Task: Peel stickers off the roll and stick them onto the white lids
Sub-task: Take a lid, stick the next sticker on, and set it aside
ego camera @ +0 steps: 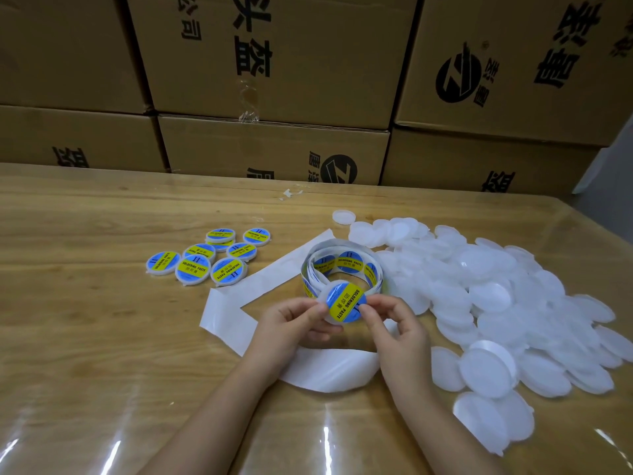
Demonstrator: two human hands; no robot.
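While both hands meet at lower centre of the frame, the left hand [291,323] and right hand [394,323] pinch opposite edges of one white lid [337,322], its blue-and-yellow sticker [344,301] facing up, probably to press it flat. Just above sits the sticker roll [342,265], its empty backing strip [239,323] trailing left and under the wrists. Finished lids [209,257] cluster at centre left, likely to keep them apart from the unlabelled heap [496,303] along the right side of the wooden table [85,320].
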